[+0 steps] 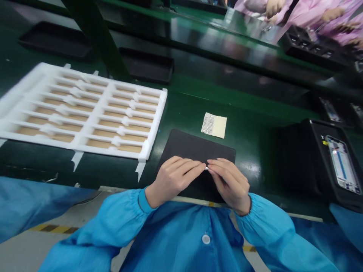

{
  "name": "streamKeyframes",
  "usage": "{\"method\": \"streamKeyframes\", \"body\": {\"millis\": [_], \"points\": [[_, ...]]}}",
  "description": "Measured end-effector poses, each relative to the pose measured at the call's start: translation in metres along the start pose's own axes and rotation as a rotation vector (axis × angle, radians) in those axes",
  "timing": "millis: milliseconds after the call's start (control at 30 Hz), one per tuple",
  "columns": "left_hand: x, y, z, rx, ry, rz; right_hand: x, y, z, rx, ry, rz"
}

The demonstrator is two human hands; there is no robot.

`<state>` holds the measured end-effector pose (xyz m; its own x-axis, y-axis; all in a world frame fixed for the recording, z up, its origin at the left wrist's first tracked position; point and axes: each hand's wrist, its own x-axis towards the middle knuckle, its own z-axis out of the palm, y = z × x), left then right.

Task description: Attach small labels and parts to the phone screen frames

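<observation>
My left hand (178, 175) and my right hand (229, 181) meet fingertip to fingertip over a black mat (195, 145) on the green bench. Between the pinched fingertips a small pale piece (207, 168) shows, too small to name. Both hands are closed on it, the left from one side and the right from the other. Just beyond the mat lies a sheet of barcode labels (209, 124) with a cream-coloured blank part (219, 126).
A white foam tray (106, 102) with slots stands at left, held with tape strips. On the right, a black tray (319, 151) holds a phone frame (343, 164). Dark trays (55, 39) lie behind a green post (98, 37). People in pink sleeves (314, 15) work across the bench.
</observation>
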<state>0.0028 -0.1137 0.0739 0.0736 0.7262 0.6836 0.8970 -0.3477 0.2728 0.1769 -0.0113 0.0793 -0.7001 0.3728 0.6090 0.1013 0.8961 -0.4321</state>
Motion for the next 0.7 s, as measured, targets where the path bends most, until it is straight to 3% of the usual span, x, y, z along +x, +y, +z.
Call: {"method": "streamKeyframes", "body": {"millis": [233,333,700], "points": [[-0.001,-0.001,0.002,0.000,0.005,-0.002,-0.005,0.001,0.009,-0.051,0.072,-0.090],[-0.002,-0.002,0.003,0.007,0.002,0.002,-0.004,0.002,0.010,-0.015,0.112,-0.043],[-0.001,-0.002,0.002,0.011,0.009,-0.001,0.002,0.003,0.006,-0.006,0.085,-0.060]]}}
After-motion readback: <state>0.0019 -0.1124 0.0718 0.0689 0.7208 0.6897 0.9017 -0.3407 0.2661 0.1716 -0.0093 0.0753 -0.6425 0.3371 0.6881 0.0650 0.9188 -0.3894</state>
